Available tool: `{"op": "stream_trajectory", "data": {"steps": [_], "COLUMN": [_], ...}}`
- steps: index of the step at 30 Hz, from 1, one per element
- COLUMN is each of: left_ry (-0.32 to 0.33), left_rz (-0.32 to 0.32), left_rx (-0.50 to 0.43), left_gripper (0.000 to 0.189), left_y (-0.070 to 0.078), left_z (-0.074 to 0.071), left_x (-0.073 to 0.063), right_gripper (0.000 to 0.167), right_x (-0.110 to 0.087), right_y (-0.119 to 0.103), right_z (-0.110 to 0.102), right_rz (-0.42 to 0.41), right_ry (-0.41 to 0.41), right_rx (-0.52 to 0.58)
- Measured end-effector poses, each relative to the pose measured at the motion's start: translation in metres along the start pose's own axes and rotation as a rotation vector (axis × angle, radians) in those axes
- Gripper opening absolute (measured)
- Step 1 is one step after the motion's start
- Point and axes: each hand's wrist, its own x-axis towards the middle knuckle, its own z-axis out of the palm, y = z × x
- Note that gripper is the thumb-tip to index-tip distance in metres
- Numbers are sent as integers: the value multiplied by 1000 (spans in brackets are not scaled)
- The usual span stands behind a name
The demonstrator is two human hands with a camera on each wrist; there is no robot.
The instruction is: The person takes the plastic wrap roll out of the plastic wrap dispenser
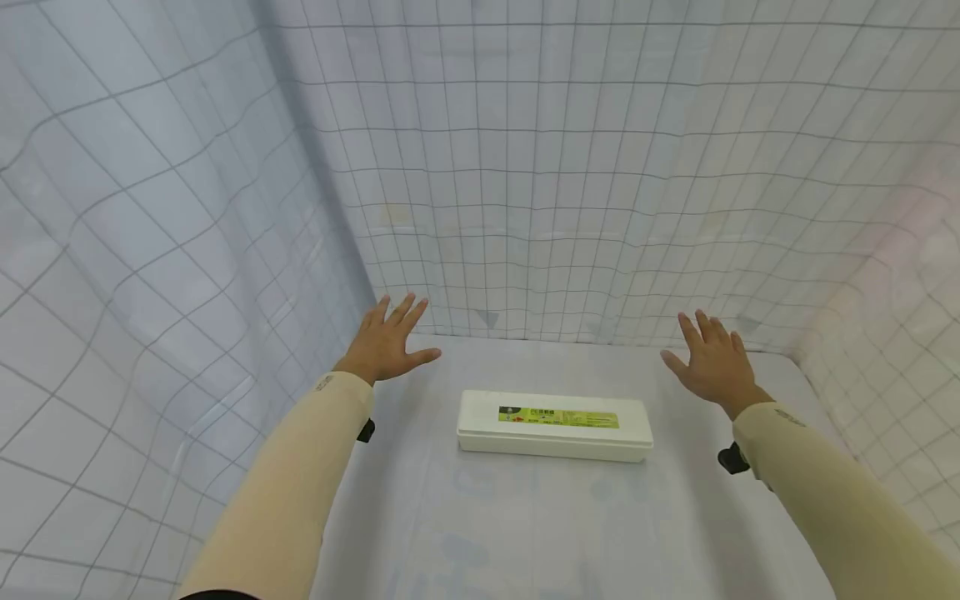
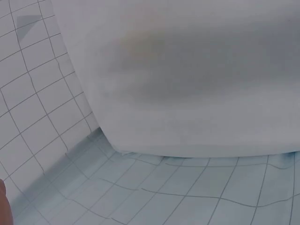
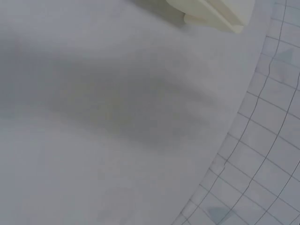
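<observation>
A long white lidded box (image 1: 555, 446) lies across the middle of the table, a yellow-green printed label (image 1: 558, 417) on its lid. To its left and farther back, my left hand (image 1: 382, 343) is held over the table with fingers spread and nothing in it. My right hand (image 1: 716, 364) is likewise spread and bare, to the right of the box and apart from it. One end of the box (image 3: 213, 11) shows at the top of the right wrist view. In the left wrist view only a bit of a finger (image 2: 4, 206) appears at the left edge.
White cloth with a dark grid (image 1: 510, 208) hangs behind the table and at both sides. The pale table surface (image 1: 525, 517) meets this cloth at its back edge. Small dark devices (image 1: 733, 459) sit under both wrists, below the light sleeves (image 1: 292, 475).
</observation>
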Motion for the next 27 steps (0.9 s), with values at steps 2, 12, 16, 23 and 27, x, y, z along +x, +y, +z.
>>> {"op": "stream_trajectory", "data": {"steps": [2,12,16,23,27], "left_ry": [-5,0,3,-29,-42], "left_rz": [-1,43,56,105,130], "left_rx": [-6,-28,-43,-110,-162], "left_gripper": [99,102,103,104,105], "left_y": [1,5,9,21,27], "left_z": [1,12,15,23,31], "left_x": [0,1,1,3,4], "right_gripper": [84,89,89,89,90], "right_x": [1,4,6,7,5], "right_y": [-5,-22,-30,-49,-60], "right_z": [0,6,9,14,19], "right_rz": [-15,-60,-103,-195,-252], "right_ry": [0,-12,-8,-15,-35], "right_rx": [-1,23,29,27,66]}}
